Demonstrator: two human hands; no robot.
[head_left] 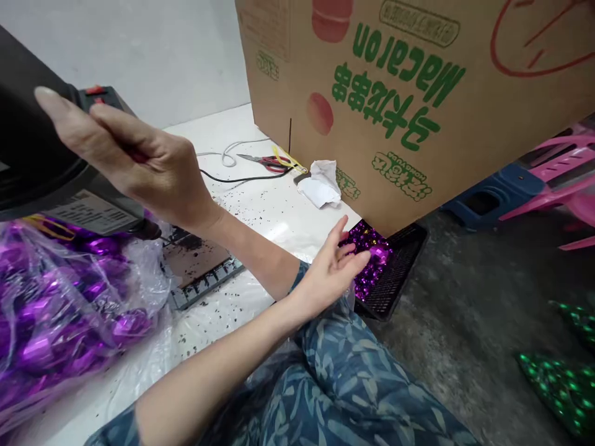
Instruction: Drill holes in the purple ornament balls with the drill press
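My right hand [153,164] is at the left, against a black drill-like machine [32,124]. Its fingers are bent, with a bit of dark red showing between them; what they grip is mostly hidden. Below the machine's tip is a flat base [199,263] strewn with dark crumbs. My left forearm passes in front of my right arm. My left hand [332,269] hangs with fingers apart and holds nothing, beside a black tray [395,272] with shiny purple pieces [372,257]. Left of the base lies a clear plastic bag of glossy purple ornaments [69,310].
A large cardboard box [418,124] rises at the upper right. Scissors [269,162], crumpled white paper [321,184] and cables lie on the white table [264,204]. Blue [497,192] and pink [567,167] plastic stools and green glittery items [558,384] are at the right.
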